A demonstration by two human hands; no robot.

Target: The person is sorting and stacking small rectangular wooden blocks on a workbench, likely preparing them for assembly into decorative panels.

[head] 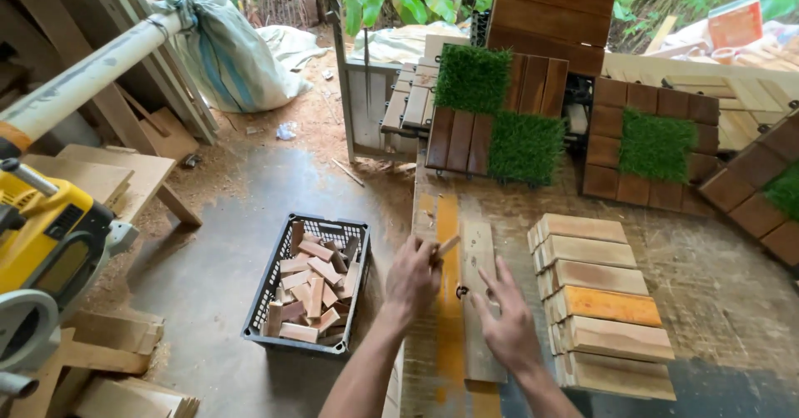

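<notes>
My left hand [413,281] is closed around a small wooden block [448,245] whose end sticks out past my fingers, just left of a long pale plank [480,301] lying on the workbench [716,301]. My right hand [503,314] rests flat on that plank with its fingers spread, holding nothing. To the right of the plank lie stacks of short wooden slats [603,306], one of them orange.
A black plastic crate [270,281] full of wood offcuts stands on the floor to the left. A yellow mitre saw [46,235] is at the far left. Deck tiles of dark wood and green turf [499,118] lean at the back. Sawdust covers the ground.
</notes>
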